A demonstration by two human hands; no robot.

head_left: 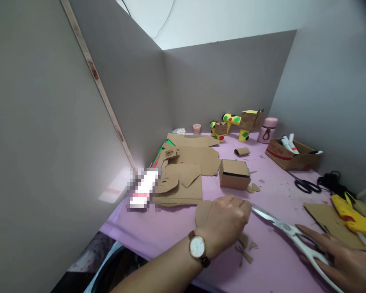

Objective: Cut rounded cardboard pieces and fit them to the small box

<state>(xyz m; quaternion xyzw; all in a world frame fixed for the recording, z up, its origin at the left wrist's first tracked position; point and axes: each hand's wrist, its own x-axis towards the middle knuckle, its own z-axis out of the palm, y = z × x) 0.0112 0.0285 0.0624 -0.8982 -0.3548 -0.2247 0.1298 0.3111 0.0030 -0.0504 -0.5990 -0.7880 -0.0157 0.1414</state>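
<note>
My left hand (228, 215), with a watch (197, 247) on its wrist, is closed on a rounded cardboard piece (203, 211) that shows past its left side. The rest of that piece is hidden under the fingers. In my right hand (347, 260) is a pair of scissors (288, 228) with light handles. Their blades look nearly together, and the tips reach the fingers of my left hand. Small cardboard scraps (245, 250) lie on the purple cloth just below my left hand. Beyond it sits a closed cardboard box (234, 174), with two small cardboard ovals (253, 188) beside it.
Cut cardboard sheets (189, 191) are stacked at left, beside a blurred bright phone-like object (144, 189). Rightward are a box of markers (289, 156), black scissors (307, 186) and a yellow glue gun (354, 215). Painted yellow cardboard figures (232, 119) and a pink flask (267, 131) stand behind.
</note>
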